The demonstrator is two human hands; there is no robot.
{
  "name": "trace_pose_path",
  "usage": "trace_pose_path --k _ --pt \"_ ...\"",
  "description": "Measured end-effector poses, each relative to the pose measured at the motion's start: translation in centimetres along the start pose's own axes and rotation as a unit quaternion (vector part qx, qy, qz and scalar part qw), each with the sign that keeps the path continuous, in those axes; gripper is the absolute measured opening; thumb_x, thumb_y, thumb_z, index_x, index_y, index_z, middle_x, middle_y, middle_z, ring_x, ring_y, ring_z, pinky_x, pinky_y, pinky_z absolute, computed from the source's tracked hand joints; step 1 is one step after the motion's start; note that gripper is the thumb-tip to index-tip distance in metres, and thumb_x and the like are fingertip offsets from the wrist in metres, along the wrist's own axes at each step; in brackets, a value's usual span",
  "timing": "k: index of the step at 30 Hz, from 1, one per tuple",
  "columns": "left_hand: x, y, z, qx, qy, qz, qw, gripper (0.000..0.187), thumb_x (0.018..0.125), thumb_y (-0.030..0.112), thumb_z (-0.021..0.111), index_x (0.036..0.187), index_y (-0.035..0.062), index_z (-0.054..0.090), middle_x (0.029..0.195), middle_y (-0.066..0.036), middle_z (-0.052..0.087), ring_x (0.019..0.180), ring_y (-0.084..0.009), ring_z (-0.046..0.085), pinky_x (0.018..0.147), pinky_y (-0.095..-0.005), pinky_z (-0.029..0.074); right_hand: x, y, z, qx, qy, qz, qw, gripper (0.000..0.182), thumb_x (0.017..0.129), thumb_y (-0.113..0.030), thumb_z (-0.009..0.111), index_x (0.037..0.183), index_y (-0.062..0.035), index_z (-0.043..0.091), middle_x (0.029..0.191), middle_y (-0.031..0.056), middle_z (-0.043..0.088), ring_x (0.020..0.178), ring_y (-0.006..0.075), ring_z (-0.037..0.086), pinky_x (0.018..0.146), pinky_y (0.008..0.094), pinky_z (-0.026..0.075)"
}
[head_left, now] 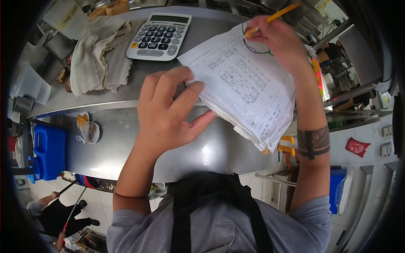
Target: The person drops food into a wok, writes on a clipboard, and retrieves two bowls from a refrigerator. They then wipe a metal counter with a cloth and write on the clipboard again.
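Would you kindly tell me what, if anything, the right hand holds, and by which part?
The right hand holds a yellow writing tool near its lower end, its upper length sticking out.

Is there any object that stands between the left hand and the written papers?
Nothing visible does. The left hand has its fingertips at the left edge of the papers; the calculator lies beyond the hand, off that path.

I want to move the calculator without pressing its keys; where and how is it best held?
Probably across the display end, coming from above, gripping both long edges: the calculator lies flat, face up, and towel and papers crowd its lower end.
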State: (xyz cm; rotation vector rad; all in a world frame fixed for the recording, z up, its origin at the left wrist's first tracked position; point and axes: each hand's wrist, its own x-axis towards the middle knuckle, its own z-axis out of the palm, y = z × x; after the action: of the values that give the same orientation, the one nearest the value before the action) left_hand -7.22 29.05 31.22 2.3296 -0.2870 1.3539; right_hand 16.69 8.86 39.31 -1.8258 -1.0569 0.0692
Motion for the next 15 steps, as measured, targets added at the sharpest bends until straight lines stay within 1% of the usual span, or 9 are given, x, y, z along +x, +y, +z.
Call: trace_pose_path --k 2,3,5,6,8,9,11,12,15 --pt "0.1 -0.4 0.1 0.020 -0.001 0.040 0.999 0.048 0.065 0.035 0.088 0.103 0.0095 0.073 0.107 -0.005 0.068 0.093 -0.0276 0.062 0.076 -0.0387 0.043 0.7 0.1 0.2 0.221 0.006 0.046 0.974 0.035 0.109 -0.036 0.062 0.116 -0.0033 0.071 0.098 0.0058 0.071 0.091 0.0134 0.066 0.085 0.0318 0.054" --pt "0.0 -0.5 0.1 0.019 -0.001 0.040 0.999 0.048 0.065 0.035 0.088 0.103 0.0095 0.073 0.107 -0.005 0.068 0.093 -0.0276 0.062 0.076 -0.0387 0.043 0.6 0.3 0.1 0.221 0.006 0.047 0.974 0.035 0.109 -0.036 0.062 0.116 -0.0033 0.071 0.098 0.0058 0.071 0.091 0.0134 0.066 0.085 0.0318 0.054" --pt "-0.2 -0.8 0.2 0.038 -0.028 0.058 0.997 0.048 0.066 0.036 0.088 0.103 0.0091 0.073 0.111 -0.005 0.069 0.097 -0.0279 0.063 0.076 -0.0392 0.043 0.5 0.4 0.0 0.221 -0.039 0.088 0.971 0.035 0.110 -0.038 0.060 0.114 -0.0049 0.070 0.093 0.0045 0.069 0.085 0.0114 0.066 0.075 0.0279 0.053" --pt "-0.2 -0.8 0.2 0.038 -0.028 0.057 0.997 0.048 0.066 0.036 0.088 0.103 0.0091 0.073 0.111 -0.005 0.069 0.097 -0.0279 0.063 0.076 -0.0392 0.043 0.3 0.3 0.3 0.221 -0.039 0.089 0.970 0.035 0.110 -0.038 0.060 0.114 -0.0049 0.070 0.093 0.0045 0.069 0.085 0.0114 0.066 0.075 0.0279 0.053" --pt "-0.1 -0.8 0.1 0.032 -0.032 0.058 0.997 0.048 0.066 0.037 0.087 0.102 0.0091 0.073 0.110 -0.004 0.069 0.096 -0.0276 0.063 0.076 -0.0397 0.043 -0.3 0.0 1.4 0.078 0.019 0.121 0.989 0.035 0.102 -0.038 0.073 0.105 -0.0033 0.075 0.081 -0.0018 0.066 0.068 0.0068 0.060 0.064 0.0236 0.048" --pt "-0.1 -0.8 0.1 0.032 -0.032 0.057 0.997 0.048 0.066 0.037 0.087 0.102 0.0091 0.073 0.110 -0.004 0.069 0.096 -0.0276 0.063 0.076 -0.0397 0.043 -0.3 0.2 1.8 0.078 0.019 0.121 0.989 0.035 0.102 -0.038 0.073 0.105 -0.0033 0.075 0.081 -0.0018 0.066 0.068 0.0068 0.060 0.064 0.0236 0.048" --pt "-0.1 -0.8 0.2 0.032 -0.033 0.056 0.997 0.048 0.067 0.037 0.087 0.103 0.0099 0.073 0.110 -0.004 0.069 0.095 -0.0273 0.063 0.076 -0.0394 0.043 -0.5 0.9 2.5 0.001 0.047 0.068 0.997 0.033 0.100 -0.037 0.076 0.104 -0.0035 0.076 0.080 -0.0030 0.065 0.071 0.0053 0.060 0.067 0.0236 0.049" --pt "-0.1 -0.8 0.3 0.030 -0.034 0.057 0.997 0.048 0.067 0.037 0.087 0.103 0.0099 0.073 0.110 -0.004 0.069 0.095 -0.0273 0.063 0.076 -0.0394 0.043 -0.5 0.9 2.7 0.000 0.048 0.069 0.996 0.033 0.100 -0.037 0.076 0.104 -0.0035 0.076 0.080 -0.0030 0.065 0.071 0.0053 0.060 0.067 0.0236 0.049" --pt "-0.3 -1.0 0.4 0.030 -0.030 0.059 0.997 0.048 0.067 0.037 0.087 0.104 0.0104 0.072 0.109 -0.004 0.069 0.094 -0.0268 0.063 0.076 -0.0392 0.042 -0.8 1.0 3.1 0.009 0.046 0.022 0.999 0.034 0.099 -0.038 0.078 0.103 -0.0040 0.077 0.080 -0.0039 0.066 0.073 0.0045 0.060 0.068 0.0225 0.049"
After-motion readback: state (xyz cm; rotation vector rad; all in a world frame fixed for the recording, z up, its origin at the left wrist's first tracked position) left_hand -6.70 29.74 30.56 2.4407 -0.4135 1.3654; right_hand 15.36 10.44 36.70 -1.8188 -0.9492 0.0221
